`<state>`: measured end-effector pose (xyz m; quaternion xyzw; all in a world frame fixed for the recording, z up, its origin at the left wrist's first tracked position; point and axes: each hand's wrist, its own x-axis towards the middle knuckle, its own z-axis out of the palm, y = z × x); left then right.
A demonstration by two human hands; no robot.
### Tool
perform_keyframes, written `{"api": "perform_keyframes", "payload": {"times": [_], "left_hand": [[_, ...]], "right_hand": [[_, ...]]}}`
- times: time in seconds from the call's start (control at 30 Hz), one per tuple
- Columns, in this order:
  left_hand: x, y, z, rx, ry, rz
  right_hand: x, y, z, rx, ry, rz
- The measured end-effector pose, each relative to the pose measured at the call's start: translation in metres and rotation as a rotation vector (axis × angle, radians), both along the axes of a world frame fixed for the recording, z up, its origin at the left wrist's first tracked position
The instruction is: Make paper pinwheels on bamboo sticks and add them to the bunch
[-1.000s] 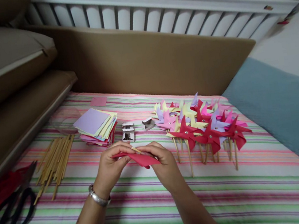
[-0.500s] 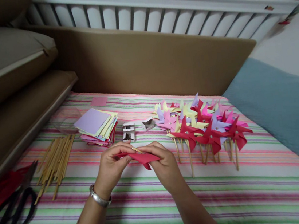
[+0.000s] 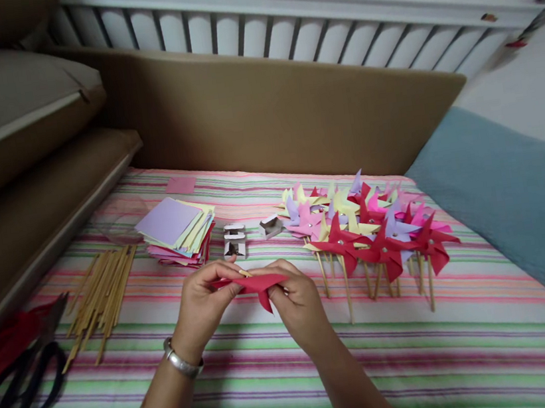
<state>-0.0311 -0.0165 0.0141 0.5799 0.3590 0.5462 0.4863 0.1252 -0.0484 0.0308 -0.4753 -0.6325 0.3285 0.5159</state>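
Observation:
Both hands hold a red paper pinwheel just above the striped cloth. My left hand, with a silver bracelet at its wrist, pinches the paper's left side between thumb and fingers. My right hand is closed on its right side, fingers curled behind the paper. The tip of a wooden stick shows behind the paper's top edge; most of it is hidden by the fingers. One red blade hangs down between the hands. Beyond them stand two small open boxes, the nearer one holding small dark bits.
Finished pinwheels lie clustered at right. A stack of coloured paper squares sits at left, with loose wooden sticks and black-handled scissors nearer me. A brown padded panel stands at the back, cushions at left.
The red paper has tipped flatter between my hands, its hanging blade slightly further left. My right fingers have shifted their hold around the paper's edge. Everything on the cloth stays put.

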Motion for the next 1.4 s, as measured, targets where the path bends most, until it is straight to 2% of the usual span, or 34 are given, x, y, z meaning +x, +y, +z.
{"api": "perform_keyframes", "payload": {"times": [0.27,0.53,0.73,0.87,0.97,1.1,1.2,1.33,1.4], "left_hand": [[-0.001,0.001,0.002,-0.011,0.005,0.000],[-0.007,0.006,-0.014,-0.127,0.021,0.064],[-0.005,0.005,-0.007,-0.146,0.040,0.085],[-0.003,0.008,-0.002,-0.228,-0.065,0.078],[-0.003,0.011,-0.002,-0.331,-0.184,0.109],[0.003,0.007,-0.002,-0.406,-0.275,0.121],[0.017,-0.007,0.003,-0.393,-0.295,0.091],[0.045,-0.035,0.016,-0.370,-0.128,-0.013],[0.051,-0.049,0.018,-0.283,-0.066,-0.019]], "right_hand": [[-0.003,-0.001,-0.002,0.027,-0.022,-0.011],[-0.005,-0.003,-0.002,0.027,-0.090,-0.065],[-0.005,-0.003,-0.001,0.002,-0.080,-0.064],[0.001,0.001,-0.005,-0.028,-0.120,-0.040],[0.010,-0.003,-0.013,-0.080,-0.164,-0.097],[0.021,-0.023,-0.024,-0.114,-0.212,-0.196],[0.030,-0.046,-0.029,-0.094,-0.265,-0.279],[0.051,-0.079,-0.030,-0.048,-0.291,-0.368],[0.071,-0.097,-0.031,-0.032,-0.261,-0.417]]}}
